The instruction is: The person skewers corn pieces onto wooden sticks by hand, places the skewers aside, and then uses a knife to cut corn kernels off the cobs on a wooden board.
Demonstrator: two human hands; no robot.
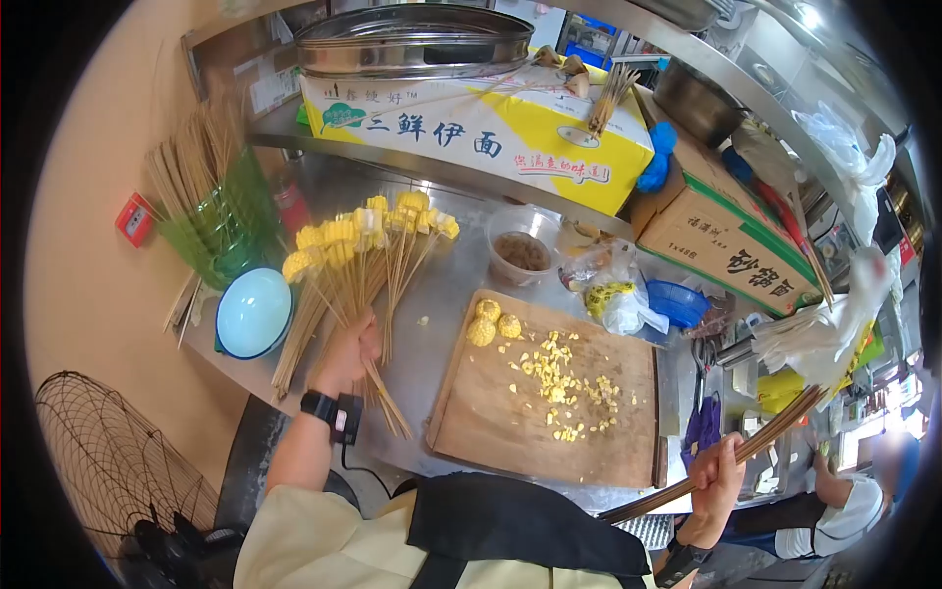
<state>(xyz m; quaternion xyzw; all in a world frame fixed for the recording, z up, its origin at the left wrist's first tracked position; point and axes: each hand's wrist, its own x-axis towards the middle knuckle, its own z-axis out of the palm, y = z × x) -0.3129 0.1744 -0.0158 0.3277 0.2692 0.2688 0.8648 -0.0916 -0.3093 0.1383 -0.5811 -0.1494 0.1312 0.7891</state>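
My left hand [351, 348] is closed around thin wooden skewers [388, 398], among more skewers lying on the metal counter. Chunks of corn [334, 239] are stuck on the far ends of these skewers. My right hand [718, 476] grips a thick bundle of bare skewers [780, 422], held at a slant off the counter's right side. Between the hands lies a wooden cutting board [471, 432]. Loose corn kernels [557, 378] are scattered over it, and several corn pieces [481, 332] sit at its far left corner.
Left of the corn stand a light blue bowl [255, 312] and a green container [221, 231] of skewers. Behind the board are a clear tub [520, 257], plastic bags and a blue basket [677, 304]. Boxes fill the shelf. A co-worker [844, 510] stands at far right.
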